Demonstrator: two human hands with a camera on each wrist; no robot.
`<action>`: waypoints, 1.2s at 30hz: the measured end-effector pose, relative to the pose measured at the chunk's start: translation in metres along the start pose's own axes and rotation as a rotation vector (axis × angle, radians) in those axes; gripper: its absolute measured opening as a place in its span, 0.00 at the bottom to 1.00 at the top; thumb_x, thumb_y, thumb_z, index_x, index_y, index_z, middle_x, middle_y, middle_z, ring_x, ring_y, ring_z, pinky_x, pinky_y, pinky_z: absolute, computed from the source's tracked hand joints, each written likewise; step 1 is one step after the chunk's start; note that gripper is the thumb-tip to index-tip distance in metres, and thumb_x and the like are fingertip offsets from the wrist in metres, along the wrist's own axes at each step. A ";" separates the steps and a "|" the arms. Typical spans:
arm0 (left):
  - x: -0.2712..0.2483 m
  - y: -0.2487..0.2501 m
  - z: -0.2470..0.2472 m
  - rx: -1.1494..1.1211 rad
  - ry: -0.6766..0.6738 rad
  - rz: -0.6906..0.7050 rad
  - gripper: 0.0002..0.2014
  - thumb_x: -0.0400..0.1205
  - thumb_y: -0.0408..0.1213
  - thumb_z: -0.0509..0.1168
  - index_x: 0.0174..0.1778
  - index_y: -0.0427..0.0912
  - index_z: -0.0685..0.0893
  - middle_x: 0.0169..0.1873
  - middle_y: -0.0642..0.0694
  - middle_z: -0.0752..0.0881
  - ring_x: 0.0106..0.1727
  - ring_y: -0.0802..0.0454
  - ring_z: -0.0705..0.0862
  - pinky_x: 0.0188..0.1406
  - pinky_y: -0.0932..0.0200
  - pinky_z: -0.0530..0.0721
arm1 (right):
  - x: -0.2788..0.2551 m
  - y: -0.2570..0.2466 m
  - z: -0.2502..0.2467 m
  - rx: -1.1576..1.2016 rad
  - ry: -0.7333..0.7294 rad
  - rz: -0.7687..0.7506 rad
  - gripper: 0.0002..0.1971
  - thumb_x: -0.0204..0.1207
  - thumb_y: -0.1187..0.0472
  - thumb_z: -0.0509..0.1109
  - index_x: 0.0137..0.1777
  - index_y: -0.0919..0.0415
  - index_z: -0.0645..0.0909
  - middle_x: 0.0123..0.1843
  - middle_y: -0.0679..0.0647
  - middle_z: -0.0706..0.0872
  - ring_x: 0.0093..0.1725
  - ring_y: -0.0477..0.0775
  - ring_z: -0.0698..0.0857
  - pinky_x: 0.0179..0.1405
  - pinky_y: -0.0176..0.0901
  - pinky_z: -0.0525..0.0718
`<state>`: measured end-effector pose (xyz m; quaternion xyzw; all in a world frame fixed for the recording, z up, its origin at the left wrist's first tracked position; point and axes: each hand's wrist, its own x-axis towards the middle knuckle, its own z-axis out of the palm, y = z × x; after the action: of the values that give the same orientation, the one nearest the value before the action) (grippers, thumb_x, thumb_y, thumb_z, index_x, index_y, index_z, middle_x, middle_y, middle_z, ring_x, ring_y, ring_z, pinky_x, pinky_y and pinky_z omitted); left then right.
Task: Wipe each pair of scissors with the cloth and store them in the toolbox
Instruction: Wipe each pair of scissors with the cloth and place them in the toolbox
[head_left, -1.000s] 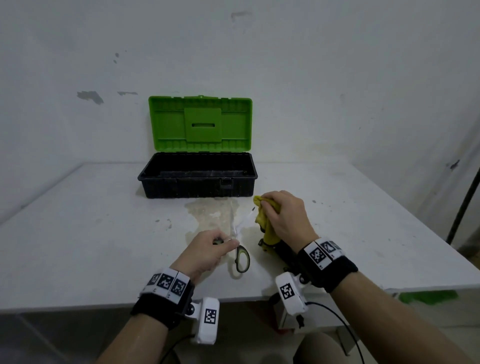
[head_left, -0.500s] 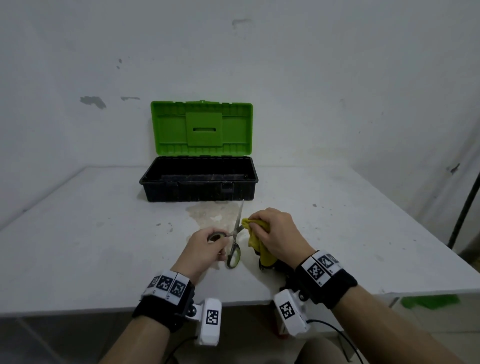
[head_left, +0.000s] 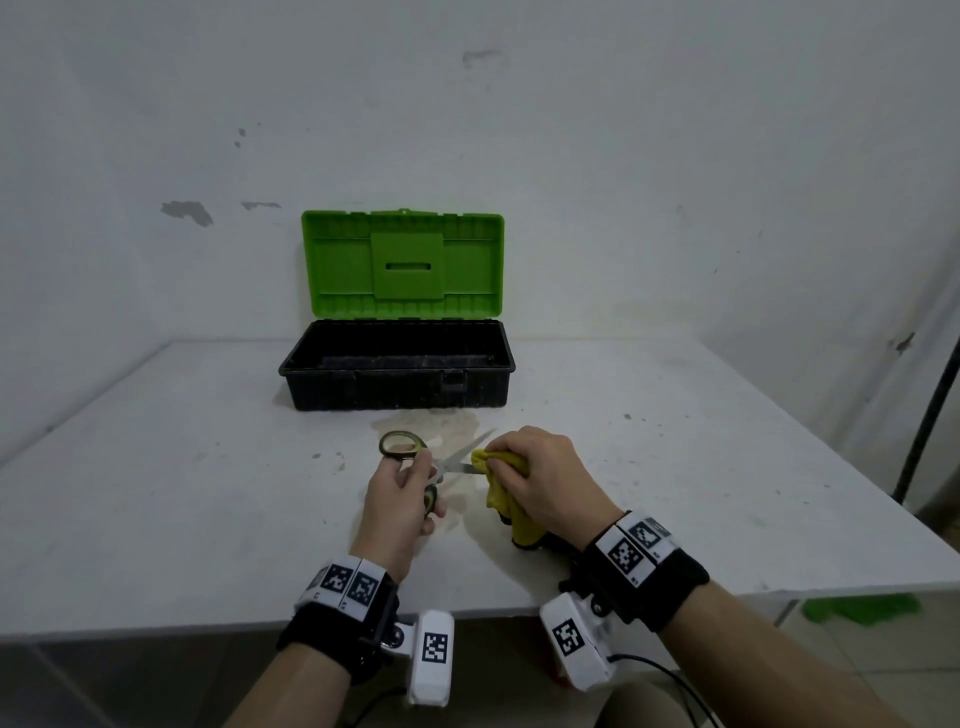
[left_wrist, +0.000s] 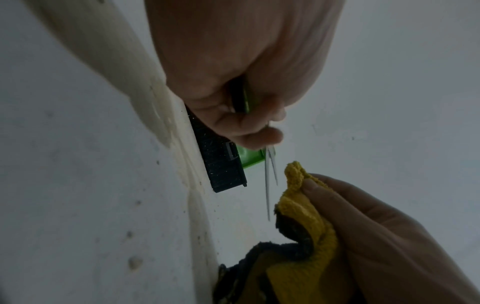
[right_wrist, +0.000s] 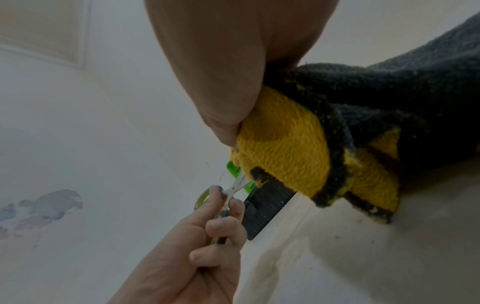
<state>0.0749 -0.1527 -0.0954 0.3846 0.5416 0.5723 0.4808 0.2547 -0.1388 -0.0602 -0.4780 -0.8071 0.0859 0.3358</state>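
- One pair of scissors shows, held above the white table at about 6 o'clock from the toolbox; the blades are parted and point toward 2 o'clock.
- The left hand grips the scissors by the handles, fingers curled round the lower loop, while the upper loop stands free at 11 o'clock of the hand.
- One cloth, yellow with dark edging, is bunched in the right hand, whose fingers clench it; its tail hangs to the table at 6 o'clock.
- The cloth's front fold sits at the lower blade, at 3 o'clock of the left hand; whether it touches the steel, I cannot tell.
- One toolbox stands open at 12 o'clock, black tray below, green lid upright against the wall.
- Two wrist bands with printed markers show, one per arm.
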 end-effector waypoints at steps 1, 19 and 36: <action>0.000 0.000 0.000 -0.006 0.003 0.001 0.15 0.89 0.45 0.62 0.57 0.35 0.78 0.42 0.42 0.85 0.23 0.54 0.77 0.19 0.62 0.69 | -0.001 -0.001 0.000 0.000 0.000 -0.009 0.08 0.80 0.57 0.68 0.54 0.53 0.87 0.46 0.49 0.86 0.45 0.47 0.82 0.48 0.37 0.78; -0.004 0.009 0.007 -0.139 -0.053 -0.078 0.11 0.85 0.38 0.68 0.43 0.33 0.85 0.39 0.34 0.88 0.30 0.44 0.85 0.31 0.53 0.88 | -0.005 -0.003 0.000 0.002 -0.037 -0.064 0.08 0.79 0.57 0.69 0.54 0.54 0.87 0.47 0.49 0.85 0.45 0.47 0.82 0.47 0.35 0.79; -0.004 0.004 0.004 -0.083 -0.020 0.016 0.14 0.89 0.47 0.62 0.55 0.38 0.83 0.31 0.43 0.79 0.22 0.54 0.75 0.17 0.63 0.68 | -0.009 -0.012 -0.006 0.014 -0.040 -0.140 0.09 0.80 0.56 0.69 0.56 0.55 0.87 0.48 0.50 0.85 0.46 0.47 0.83 0.48 0.38 0.82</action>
<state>0.0789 -0.1555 -0.0903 0.3743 0.5098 0.5940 0.4972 0.2531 -0.1535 -0.0541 -0.4162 -0.8445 0.0772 0.3280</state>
